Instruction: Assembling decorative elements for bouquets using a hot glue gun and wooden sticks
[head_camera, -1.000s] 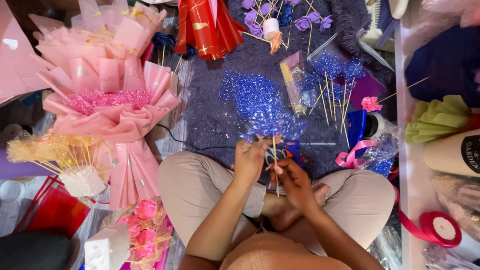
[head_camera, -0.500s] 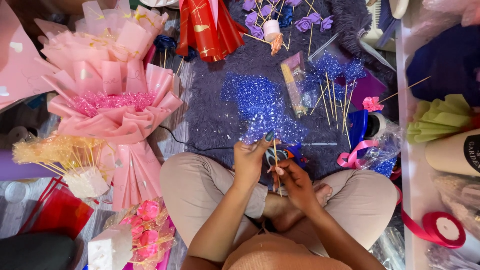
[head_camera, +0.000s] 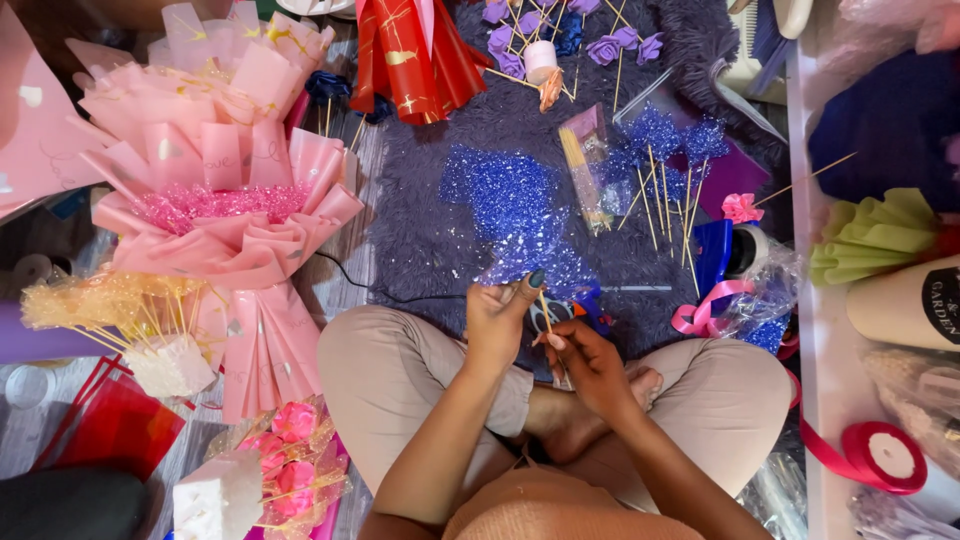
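Observation:
I sit cross-legged on a dark purple shaggy rug (head_camera: 440, 210). My left hand (head_camera: 497, 318) pinches the lower edge of a blue glitter mesh piece (head_camera: 515, 215) that spreads out over the rug. My right hand (head_camera: 588, 362) grips a thin wooden stick (head_camera: 547, 316) that rises between my two hands, right beside the mesh edge. Both hands hover over my lap, almost touching each other.
A big pink wrapped bouquet (head_camera: 215, 215) lies at the left, a red foil cone (head_camera: 415, 50) at the top. Several blue glitter flowers on sticks (head_camera: 665, 165), purple paper roses (head_camera: 610, 45), pink ribbon (head_camera: 700, 315) and a red ribbon spool (head_camera: 885, 455) crowd the right.
My hands have stayed over my lap with only small shifts; the left fingers have closed higher on the mesh edge and the stick stands a bit more upright.

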